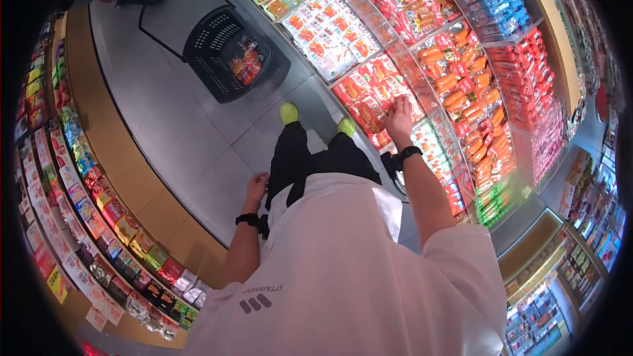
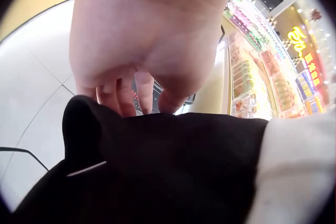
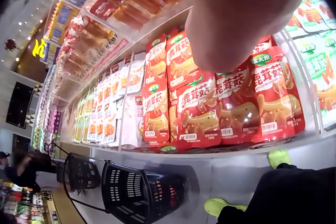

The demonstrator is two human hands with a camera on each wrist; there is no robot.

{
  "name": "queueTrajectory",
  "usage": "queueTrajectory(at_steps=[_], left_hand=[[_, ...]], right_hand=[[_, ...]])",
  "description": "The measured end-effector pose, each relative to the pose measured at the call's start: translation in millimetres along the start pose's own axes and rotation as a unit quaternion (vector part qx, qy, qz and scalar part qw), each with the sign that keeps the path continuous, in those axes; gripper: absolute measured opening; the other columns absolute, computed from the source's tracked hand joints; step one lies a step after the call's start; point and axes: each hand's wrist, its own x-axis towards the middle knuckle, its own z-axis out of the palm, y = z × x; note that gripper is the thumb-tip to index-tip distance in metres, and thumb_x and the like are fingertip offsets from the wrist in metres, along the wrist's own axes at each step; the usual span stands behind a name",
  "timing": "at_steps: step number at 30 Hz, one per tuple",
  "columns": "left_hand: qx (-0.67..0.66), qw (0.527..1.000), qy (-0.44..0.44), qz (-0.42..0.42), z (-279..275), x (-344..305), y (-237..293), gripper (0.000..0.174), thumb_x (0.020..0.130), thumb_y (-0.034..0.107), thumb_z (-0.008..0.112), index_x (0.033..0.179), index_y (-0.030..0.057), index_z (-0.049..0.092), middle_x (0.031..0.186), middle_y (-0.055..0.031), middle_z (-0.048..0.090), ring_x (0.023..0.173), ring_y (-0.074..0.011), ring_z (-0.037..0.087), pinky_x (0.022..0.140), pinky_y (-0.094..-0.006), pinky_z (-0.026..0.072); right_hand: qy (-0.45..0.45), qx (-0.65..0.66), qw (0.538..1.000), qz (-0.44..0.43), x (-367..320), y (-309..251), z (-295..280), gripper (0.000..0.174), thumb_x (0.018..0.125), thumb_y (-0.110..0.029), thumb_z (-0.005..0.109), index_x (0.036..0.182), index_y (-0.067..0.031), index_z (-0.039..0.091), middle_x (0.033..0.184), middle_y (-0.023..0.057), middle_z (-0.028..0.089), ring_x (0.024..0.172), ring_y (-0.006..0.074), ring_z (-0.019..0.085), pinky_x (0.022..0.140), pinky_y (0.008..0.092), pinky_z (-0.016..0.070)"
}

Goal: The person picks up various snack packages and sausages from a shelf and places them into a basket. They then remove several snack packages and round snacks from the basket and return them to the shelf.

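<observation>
Over a clear bin of red snack packets (image 1: pixel 361 86), my right hand (image 1: pixel 399 120) lies with its fingers reaching onto the packets at the bin's inner side. The right wrist view has the heel of that hand (image 3: pixel 241 24) above upright red packets (image 3: pixel 199 111) with mushroom pictures; the fingertips are hidden there, and no packet shows lifted. My left hand (image 1: pixel 257 186) hangs beside the left thigh. In the left wrist view its fingers (image 2: pixel 123 95) are loosely bent near the black trousers (image 2: pixel 173 166), holding nothing.
A black basket (image 1: pixel 224 46) with a few packets stands on the grey floor. Behind it a person (image 3: pixel 23 169) is near a second basket (image 3: pixel 81 174). White packets (image 1: pixel 323 33) and orange sausage packs (image 1: pixel 455 72) fill neighbouring bins. A curved shelf (image 1: pixel 112 158) runs along the left.
</observation>
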Motion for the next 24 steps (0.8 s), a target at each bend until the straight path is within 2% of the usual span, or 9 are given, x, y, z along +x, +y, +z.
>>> queueTrajectory(at_steps=[5,8,12,17,19,20,21,23,24], left_hand=[[0.003,0.999,-0.011,-0.036,-67,44,-21,0.026,0.086,0.02,0.056,0.106,0.0042,0.06,0.091,-0.0084,0.063,0.072,-0.016,0.058,0.061,-0.0276,0.0466],[0.009,0.999,-0.028,-0.046,-130,72,-17,0.026,0.086,0.021,0.055,0.106,0.0047,0.059,0.092,-0.0079,0.062,0.073,-0.0161,0.058,0.062,-0.0284,0.0469],[-0.034,0.998,-0.007,-0.054,-197,94,31,0.026,0.086,0.021,0.054,0.106,0.005,0.058,0.091,-0.008,0.063,0.076,-0.0166,0.059,0.064,-0.0299,0.0474],[0.008,1.0,-0.002,-0.011,-270,152,76,0.025,0.086,0.022,0.054,0.104,0.0049,0.058,0.09,-0.0076,0.063,0.076,-0.0163,0.059,0.065,-0.0297,0.0479],[0.011,1.0,0.004,0.012,-278,171,106,0.025,0.085,0.021,0.054,0.104,0.0046,0.058,0.088,-0.007,0.063,0.075,-0.0154,0.059,0.064,-0.0281,0.0476],[0.007,1.0,0.005,0.007,-281,178,120,0.025,0.085,0.021,0.054,0.104,0.0046,0.058,0.088,-0.007,0.063,0.075,-0.0154,0.059,0.064,-0.0281,0.0476],[-0.005,0.999,-0.008,0.031,-280,186,133,0.025,0.085,0.021,0.055,0.104,0.0041,0.058,0.088,-0.0067,0.063,0.075,-0.0149,0.059,0.063,-0.0275,0.0474],[-0.026,0.998,-0.021,0.047,-274,195,156,0.026,0.085,0.02,0.056,0.104,0.0036,0.058,0.088,-0.0064,0.063,0.074,-0.0145,0.058,0.063,-0.0268,0.0472],[-0.025,0.997,-0.028,0.068,-271,197,166,0.025,0.085,0.02,0.057,0.104,0.0032,0.059,0.087,-0.0065,0.063,0.073,-0.0141,0.058,0.062,-0.0266,0.047]], right_hand=[[0.071,0.017,0.995,0.075,-29,-21,23,0.048,0.078,-0.017,0.057,0.123,-0.0002,0.05,0.137,0.0271,0.034,0.127,0.0372,0.035,0.105,0.0398,0.0311],[0.082,0.029,0.984,0.155,-56,-63,26,0.037,0.076,-0.014,0.057,0.111,-0.0012,0.056,0.115,0.023,0.051,0.11,0.0367,0.048,0.097,0.0412,0.0386],[0.134,0.035,0.976,0.169,-76,-137,46,0.031,0.073,-0.015,0.06,0.101,-0.0035,0.057,0.104,0.0203,0.053,0.1,0.036,0.052,0.09,0.0421,0.0413],[0.125,0.053,0.991,-0.006,-62,-224,63,0.02,0.074,-0.012,0.06,0.093,-0.0041,0.056,0.097,0.0173,0.055,0.092,0.0333,0.054,0.081,0.0435,0.044],[0.084,0.11,0.986,-0.098,-49,-262,58,0.02,0.077,-0.012,0.061,0.094,-0.0021,0.057,0.086,0.0157,0.059,0.085,0.0284,0.058,0.078,0.0379,0.0463],[0.093,0.125,0.977,-0.146,-41,-278,60,0.018,0.079,-0.014,0.062,0.091,-0.0012,0.057,0.078,0.0129,0.061,0.073,0.0252,0.061,0.069,0.0353,0.0487],[0.088,0.121,0.977,-0.151,-36,-299,54,0.018,0.079,-0.014,0.062,0.091,-0.0012,0.057,0.078,0.0129,0.061,0.073,0.0252,0.061,0.069,0.0353,0.0487],[-0.058,0.167,0.977,-0.119,-27,-339,41,0.017,0.08,-0.016,0.062,0.091,-0.004,0.057,0.073,0.0119,0.062,0.071,0.0271,0.062,0.066,0.0377,0.0483],[-0.083,0.152,0.973,-0.151,-18,-347,45,0.022,0.081,-0.02,0.063,0.092,-0.0028,0.058,0.072,0.0127,0.063,0.066,0.0272,0.063,0.062,0.0373,0.049]])
